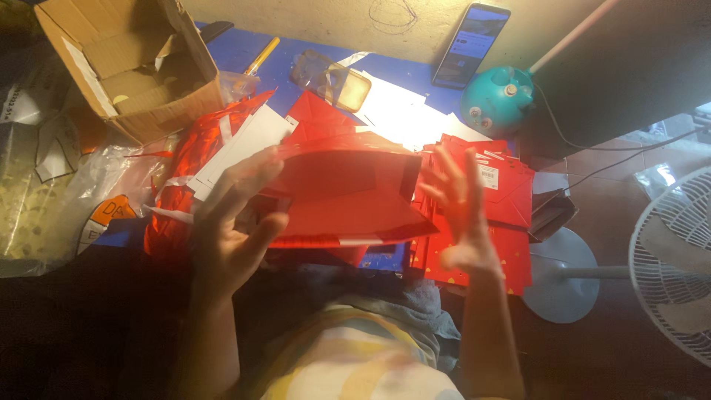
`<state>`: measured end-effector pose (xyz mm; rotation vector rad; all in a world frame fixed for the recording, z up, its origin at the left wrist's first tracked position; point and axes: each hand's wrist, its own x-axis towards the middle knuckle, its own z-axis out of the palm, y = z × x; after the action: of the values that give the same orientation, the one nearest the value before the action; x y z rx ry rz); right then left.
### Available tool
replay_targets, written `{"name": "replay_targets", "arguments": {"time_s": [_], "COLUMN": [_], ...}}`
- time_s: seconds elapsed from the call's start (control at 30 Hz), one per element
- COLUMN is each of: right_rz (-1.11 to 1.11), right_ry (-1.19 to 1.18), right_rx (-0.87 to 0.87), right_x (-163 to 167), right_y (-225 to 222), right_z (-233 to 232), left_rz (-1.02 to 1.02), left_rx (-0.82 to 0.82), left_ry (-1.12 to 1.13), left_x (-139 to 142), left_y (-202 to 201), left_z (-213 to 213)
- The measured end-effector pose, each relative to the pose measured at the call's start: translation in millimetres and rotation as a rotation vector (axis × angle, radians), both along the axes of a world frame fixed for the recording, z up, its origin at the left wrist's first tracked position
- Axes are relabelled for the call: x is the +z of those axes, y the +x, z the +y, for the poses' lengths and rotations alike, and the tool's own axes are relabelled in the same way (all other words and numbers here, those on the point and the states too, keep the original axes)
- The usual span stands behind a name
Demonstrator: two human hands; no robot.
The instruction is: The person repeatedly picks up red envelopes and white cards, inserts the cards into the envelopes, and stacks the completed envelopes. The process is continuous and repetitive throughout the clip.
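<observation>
A half-folded red paper bag [344, 194] lies open in front of me on the blue table [244, 52]. My left hand [235, 222] has its fingers spread and presses against the bag's left side. My right hand [459, 215] hovers just off the bag's right end, fingers apart and blurred, holding nothing. Under the right hand lies a stack of flat red bags [503, 222] with gold marks.
An open cardboard box [126, 67] stands at the back left, with clear plastic wrapping [67, 192] beside it. A phone [472, 44] leans on the wall, next to a teal round gadget [498, 96]. White paper sheets [400, 111], a yellow pen [261, 55] and a standing fan [674, 259] are about.
</observation>
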<state>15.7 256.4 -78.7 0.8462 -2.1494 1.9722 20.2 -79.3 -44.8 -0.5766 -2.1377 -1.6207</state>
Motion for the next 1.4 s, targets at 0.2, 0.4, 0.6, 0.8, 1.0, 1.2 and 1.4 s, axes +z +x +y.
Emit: {"name": "replay_targets", "arguments": {"time_s": [0.2, 0.4, 0.6, 0.8, 1.0, 1.2, 1.4], "right_rz": [-0.154, -0.111, -0.172, -0.118, -0.272, -0.234, -0.145], "right_ry": [0.086, 0.210, 0.261, 0.493, 0.418, 0.430, 0.698], "right_rx": [-0.082, -0.057, -0.061, -0.137, -0.069, -0.045, -0.254], "right_x": [-30, -26, -32, -35, -24, -24, -45], "right_y": [-1, 2, -1, -3, -3, -1, -1], "right_z": [-22, -21, -21, -21, -31, -37, -37], "left_rz": [-0.136, -0.141, -0.061, 0.050, 0.053, -0.033, -0.124], "left_rx": [-0.395, -0.147, -0.115, -0.155, -0.148, -0.142, -0.061], "left_ry": [0.385, -0.039, -0.208, -0.349, -0.450, -0.445, -0.400], "left_x": [-51, -78, -74, -69, -75, -83, -101], "left_y": [3, -5, -12, -15, -9, -8, -1], "left_z": [-2, -16, -17, -17, -18, -20, -18]}}
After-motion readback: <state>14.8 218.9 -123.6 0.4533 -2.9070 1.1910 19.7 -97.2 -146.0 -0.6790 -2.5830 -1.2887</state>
